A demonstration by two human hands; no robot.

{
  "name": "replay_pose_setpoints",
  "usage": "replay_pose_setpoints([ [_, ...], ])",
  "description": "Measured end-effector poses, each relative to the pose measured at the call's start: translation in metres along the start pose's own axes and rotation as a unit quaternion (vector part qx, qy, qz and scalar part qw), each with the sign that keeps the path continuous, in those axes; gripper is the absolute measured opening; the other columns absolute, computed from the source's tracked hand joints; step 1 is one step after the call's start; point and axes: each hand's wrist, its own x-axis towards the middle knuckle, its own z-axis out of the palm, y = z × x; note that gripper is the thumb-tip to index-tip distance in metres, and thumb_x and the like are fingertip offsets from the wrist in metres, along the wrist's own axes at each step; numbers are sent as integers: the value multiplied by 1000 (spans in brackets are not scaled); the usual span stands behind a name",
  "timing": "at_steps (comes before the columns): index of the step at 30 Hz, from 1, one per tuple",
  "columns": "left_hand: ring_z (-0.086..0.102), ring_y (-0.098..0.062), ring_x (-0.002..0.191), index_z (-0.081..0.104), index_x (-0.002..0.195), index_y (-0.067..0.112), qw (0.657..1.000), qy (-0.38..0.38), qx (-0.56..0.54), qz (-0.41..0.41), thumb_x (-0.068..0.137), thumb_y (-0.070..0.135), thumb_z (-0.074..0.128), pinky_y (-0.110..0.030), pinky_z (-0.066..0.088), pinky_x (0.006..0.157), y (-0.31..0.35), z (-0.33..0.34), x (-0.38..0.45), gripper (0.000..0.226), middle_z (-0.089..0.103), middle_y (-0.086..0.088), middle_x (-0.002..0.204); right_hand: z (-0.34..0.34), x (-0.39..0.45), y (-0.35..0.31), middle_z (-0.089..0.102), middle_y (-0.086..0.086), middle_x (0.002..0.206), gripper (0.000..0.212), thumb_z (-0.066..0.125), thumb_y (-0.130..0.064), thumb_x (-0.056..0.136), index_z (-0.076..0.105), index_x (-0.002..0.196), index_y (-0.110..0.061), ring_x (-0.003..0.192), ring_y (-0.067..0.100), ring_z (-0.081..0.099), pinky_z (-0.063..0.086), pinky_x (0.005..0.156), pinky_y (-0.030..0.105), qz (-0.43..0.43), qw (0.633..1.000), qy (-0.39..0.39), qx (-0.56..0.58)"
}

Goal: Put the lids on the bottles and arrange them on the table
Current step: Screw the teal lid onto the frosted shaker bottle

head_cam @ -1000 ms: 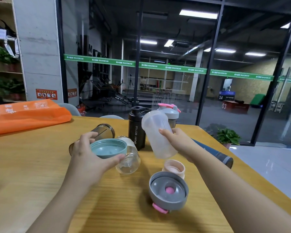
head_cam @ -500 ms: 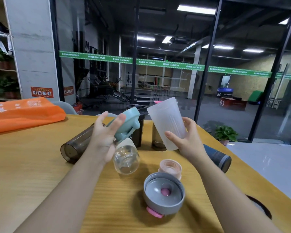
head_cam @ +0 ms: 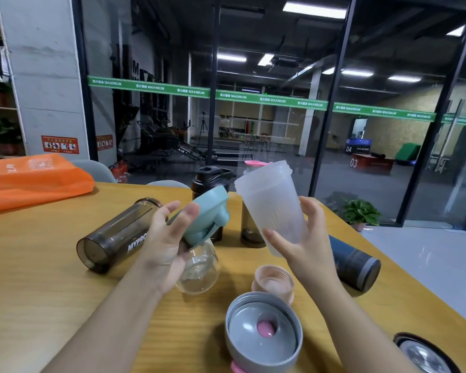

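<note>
My right hand [head_cam: 304, 246] holds a frosted white bottle [head_cam: 272, 205] upright in the air, its mouth open at the top. My left hand [head_cam: 164, 238] holds a teal lid [head_cam: 205, 214] tilted on edge just left of that bottle, apart from it. Under my left hand lies a clear round bottle [head_cam: 199, 267]. A grey lid with a pink plug [head_cam: 262, 329] rests upside down at the front. Behind it is a small pink cup part [head_cam: 273, 282].
A smoky bottle [head_cam: 116, 235] lies on its side at left. A black bottle [head_cam: 210, 179] and a smoky bottle with a pink lid [head_cam: 249, 230] stand behind. A dark blue bottle [head_cam: 355, 262] lies at right. An orange bag [head_cam: 33, 179] sits far left. A black lid [head_cam: 423, 354] lies at the table's right edge.
My right hand raised the white bottle and turned it upright. My left hand lifted the teal lid off the clear bottle and tipped it on edge toward the white bottle.
</note>
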Motion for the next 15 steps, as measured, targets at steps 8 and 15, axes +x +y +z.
replay_pose_setpoints([
  [8,63,-29,112,37,139,30,996,-22,-83,19,15,41,96,-46,59,77,0,3,-9,138,58,-10,126,-1,-7,7,41,-31,117,86,84,-36,63,36,134,-27,109,-5,47,42,84,21,-2,1000,13,0],
  [15,68,-20,104,63,113,4,993,-70,-85,27,26,41,97,-25,57,77,1,1,-7,101,71,-10,110,1,-9,6,41,-33,113,85,83,-42,61,36,131,-30,109,-14,43,42,81,19,-4,1000,8,-1],
])
